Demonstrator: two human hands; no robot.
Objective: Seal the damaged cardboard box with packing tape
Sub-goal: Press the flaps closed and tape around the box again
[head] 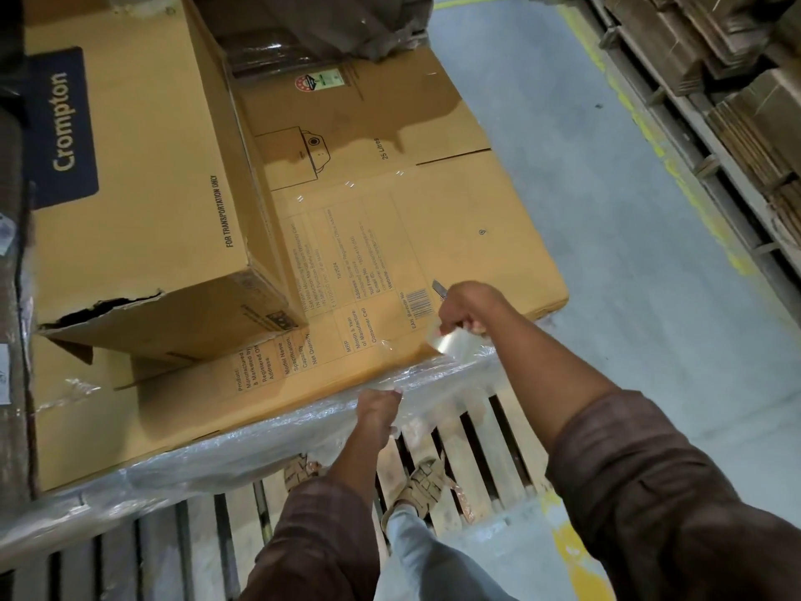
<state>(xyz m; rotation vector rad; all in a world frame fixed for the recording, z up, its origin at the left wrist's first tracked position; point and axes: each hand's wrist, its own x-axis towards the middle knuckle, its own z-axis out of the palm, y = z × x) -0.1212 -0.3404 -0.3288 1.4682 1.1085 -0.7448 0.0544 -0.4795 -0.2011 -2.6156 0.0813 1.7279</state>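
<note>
At 6 o'clock, two feet in sandals stand on a slatted wooden pallet. Just above, the left hand pinches the loose end of the clear tape at the plastic-wrapped near edge of the large flat box. The right hand, toward 3 o'clock of the left, is curled round a roll of clear tape; a small knife sticks out of the same fist, its tip pointing toward 11 o'clock. The stretched tape runs from 8 o'clock to 2 o'clock between the hands.

The large box's long axis runs from 7 o'clock to 1 o'clock. On it, at 10 o'clock, lies the damaged box, torn open at its near corner, long axis toward 12 o'clock.

Stacked cardboard lies at 2 o'clock.
</note>
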